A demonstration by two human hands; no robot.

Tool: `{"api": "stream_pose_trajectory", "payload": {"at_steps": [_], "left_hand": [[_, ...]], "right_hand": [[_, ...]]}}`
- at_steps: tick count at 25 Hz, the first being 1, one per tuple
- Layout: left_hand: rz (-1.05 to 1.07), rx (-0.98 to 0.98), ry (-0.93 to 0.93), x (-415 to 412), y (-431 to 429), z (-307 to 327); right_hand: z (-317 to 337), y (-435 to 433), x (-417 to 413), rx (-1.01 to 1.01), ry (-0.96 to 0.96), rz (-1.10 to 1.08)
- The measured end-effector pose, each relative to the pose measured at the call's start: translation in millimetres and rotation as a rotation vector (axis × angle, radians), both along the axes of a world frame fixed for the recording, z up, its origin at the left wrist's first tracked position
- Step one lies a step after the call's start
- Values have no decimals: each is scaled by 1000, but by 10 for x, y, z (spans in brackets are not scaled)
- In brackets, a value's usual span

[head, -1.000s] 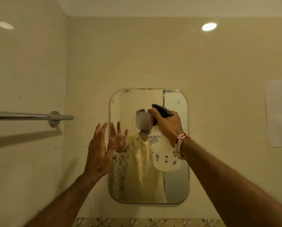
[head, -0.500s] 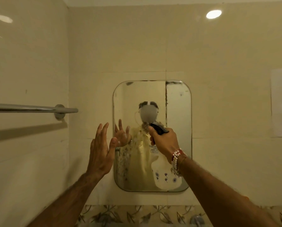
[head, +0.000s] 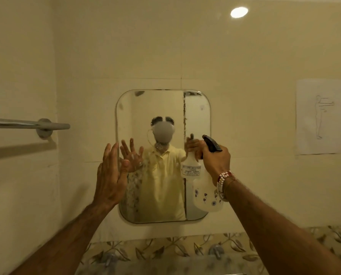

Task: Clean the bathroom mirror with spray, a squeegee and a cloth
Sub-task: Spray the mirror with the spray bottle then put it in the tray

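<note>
A rounded rectangular mirror (head: 137,116) hangs on the cream tiled wall, with dark specks along a vertical line and smudges near its top. My right hand (head: 215,161) grips the neck and black trigger of a white spray bottle (head: 203,193) with small flower prints, held upright in front of the mirror's right side. My left hand (head: 111,175) is raised flat with fingers apart at the mirror's left edge, holding nothing; whether it touches the glass is unclear. No squeegee or cloth is in view.
A metal towel bar (head: 26,124) juts from the left wall at hand height. A paper sheet with a line drawing (head: 321,116) is stuck to the wall on the right. Two tap handles (head: 216,251) sit below a floral tile band.
My right hand with the bottle dropped from the mirror's upper middle, then shifted to its right side. My left hand stayed at the mirror's left edge. The view tilted down.
</note>
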State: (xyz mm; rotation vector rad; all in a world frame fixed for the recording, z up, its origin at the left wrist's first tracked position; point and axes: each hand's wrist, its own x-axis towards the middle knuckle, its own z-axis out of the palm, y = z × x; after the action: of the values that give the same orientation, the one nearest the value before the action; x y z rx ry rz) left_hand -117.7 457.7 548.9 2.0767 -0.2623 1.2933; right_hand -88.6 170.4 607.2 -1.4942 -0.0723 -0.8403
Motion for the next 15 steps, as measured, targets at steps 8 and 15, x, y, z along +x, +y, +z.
{"api": "stream_pose_trajectory", "payload": {"at_steps": [8, 15], "left_hand": [[-16, -19, 56, 13, -57, -260], [19, -20, 55, -32, 68, -317]], "right_hand": [[-646, -290, -51, -8, 110, -33], [-724, 106, -156, -47, 81, 107]]}}
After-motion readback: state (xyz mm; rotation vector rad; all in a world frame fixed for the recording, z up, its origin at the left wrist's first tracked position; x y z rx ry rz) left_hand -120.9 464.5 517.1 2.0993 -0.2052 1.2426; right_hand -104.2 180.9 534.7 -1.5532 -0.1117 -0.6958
